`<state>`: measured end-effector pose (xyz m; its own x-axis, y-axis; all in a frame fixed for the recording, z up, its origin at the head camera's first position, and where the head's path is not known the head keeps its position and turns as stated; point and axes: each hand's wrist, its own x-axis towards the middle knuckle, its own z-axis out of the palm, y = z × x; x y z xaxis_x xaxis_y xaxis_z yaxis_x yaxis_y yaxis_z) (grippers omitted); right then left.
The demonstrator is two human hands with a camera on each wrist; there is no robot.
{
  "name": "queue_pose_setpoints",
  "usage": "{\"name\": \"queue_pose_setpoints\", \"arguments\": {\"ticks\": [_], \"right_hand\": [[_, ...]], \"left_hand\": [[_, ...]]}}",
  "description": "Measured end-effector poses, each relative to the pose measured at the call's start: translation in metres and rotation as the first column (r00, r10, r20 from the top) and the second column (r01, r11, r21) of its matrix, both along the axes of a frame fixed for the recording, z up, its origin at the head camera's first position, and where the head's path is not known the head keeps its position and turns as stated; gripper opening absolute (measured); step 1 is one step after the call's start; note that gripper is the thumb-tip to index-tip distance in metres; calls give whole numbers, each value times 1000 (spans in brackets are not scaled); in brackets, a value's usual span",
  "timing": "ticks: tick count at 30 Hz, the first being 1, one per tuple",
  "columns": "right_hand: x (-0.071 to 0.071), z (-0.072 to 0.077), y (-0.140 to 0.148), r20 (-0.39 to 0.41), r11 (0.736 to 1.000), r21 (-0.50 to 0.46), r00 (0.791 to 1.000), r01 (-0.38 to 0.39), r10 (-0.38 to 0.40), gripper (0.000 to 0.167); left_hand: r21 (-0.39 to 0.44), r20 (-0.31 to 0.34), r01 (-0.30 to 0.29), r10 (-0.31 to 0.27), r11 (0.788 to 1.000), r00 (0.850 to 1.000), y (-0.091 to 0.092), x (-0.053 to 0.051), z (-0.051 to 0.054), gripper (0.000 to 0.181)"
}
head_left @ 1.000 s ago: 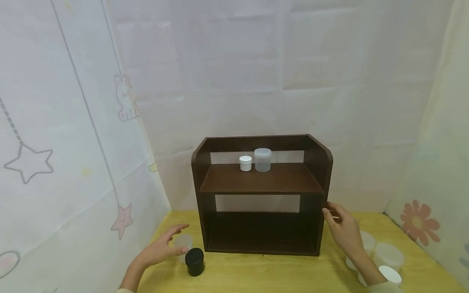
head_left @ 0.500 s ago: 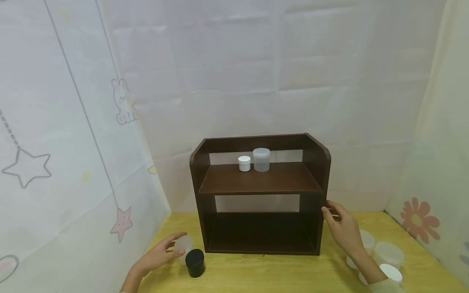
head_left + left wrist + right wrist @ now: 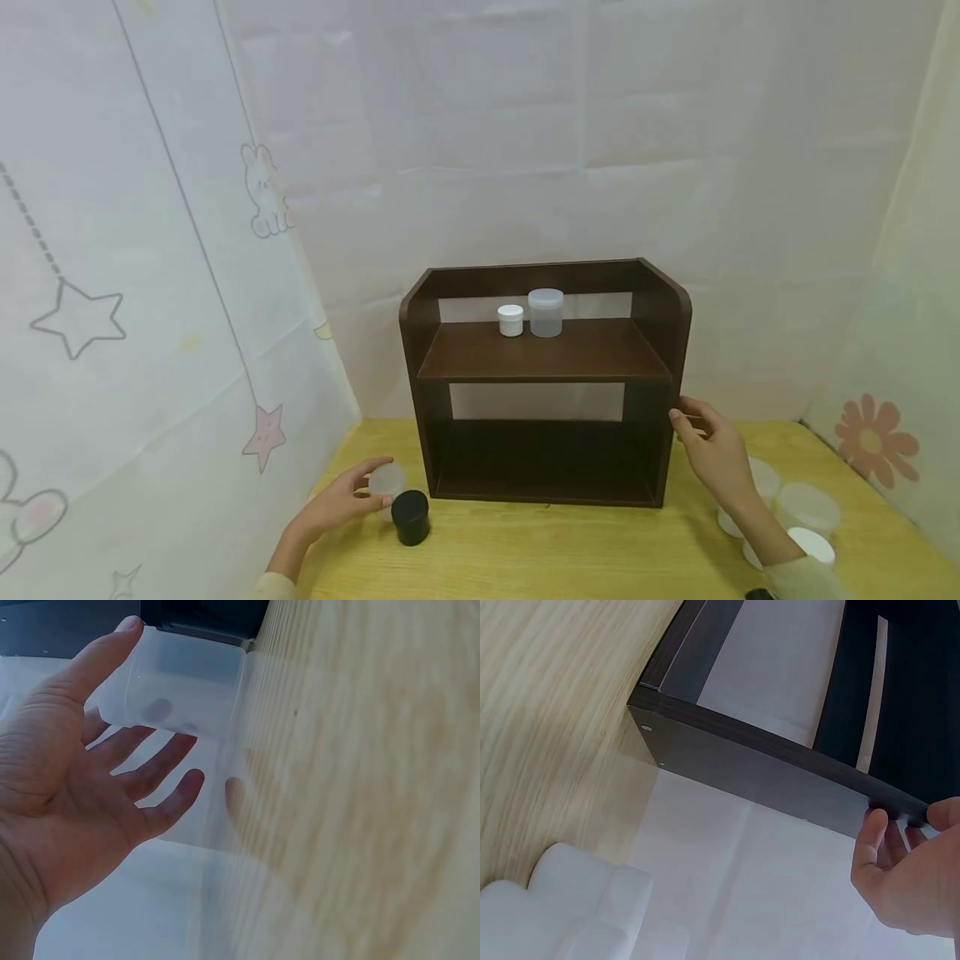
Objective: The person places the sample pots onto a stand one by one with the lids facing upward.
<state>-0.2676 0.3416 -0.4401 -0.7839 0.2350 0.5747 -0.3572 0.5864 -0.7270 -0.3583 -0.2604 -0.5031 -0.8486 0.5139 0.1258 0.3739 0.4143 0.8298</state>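
Note:
My left hand (image 3: 333,504) curls round a frosted clear jar (image 3: 386,479), its thumb at the near side and its fingers behind. In the left wrist view, fingertips show dimly through that jar (image 3: 184,679), and the little finger of the hand (image 3: 90,772) stays off it. A black jar (image 3: 411,518) stands just to its right. My right hand (image 3: 720,458) holds the side panel of the dark brown shelf (image 3: 543,367) by its front edge; the right wrist view shows the hand (image 3: 911,877) with thumb and fingers on either side of the panel (image 3: 757,769).
On the upper board stand a small white jar (image 3: 511,322) and a larger frosted jar (image 3: 546,315). Several jars, one with a white lid (image 3: 812,546), are grouped by my right forearm on the wooden table (image 3: 517,550). Patterned cloth walls (image 3: 570,150) surround it.
My left hand has closed in from the left around the frosted jar, its fingers and thumb nearer together. My right hand keeps its hold on the shelf. The head view has shifted slightly.

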Motion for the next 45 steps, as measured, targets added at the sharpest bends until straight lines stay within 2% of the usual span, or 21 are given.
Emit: {"name": "queue_pose_setpoints", "arguments": {"ticks": [10,15,25,29,34,40,45], "right_hand": [[-4,-3,-3,-12,1000,6,1000,0,0,47],[-4,1,-4,-17,1000,1,1000,0,0,47],[-3,0,-4,-18,1000,1,1000,0,0,47],[-2,-1,-4,-23,1000,5,1000,3,-3,46],[0,-2,-3,-19,1000,5,1000,1,-1,47],[1,-1,-2,-17,1000,0,1000,3,-3,46],[1,0,-1,-14,1000,-3,1000,2,-3,48]], "left_hand": [[24,6,-49,49,999,999,-1,4,-4,68],[42,-3,-79,79,996,997,0,4,0,69],[42,-45,-196,198,980,979,6,4,12,69],[62,-57,-233,236,971,970,12,7,23,68],[58,-117,-246,251,968,961,23,13,44,65],[42,-212,-204,208,978,955,36,22,70,59],[52,-303,-161,169,986,938,51,36,93,58]]}}
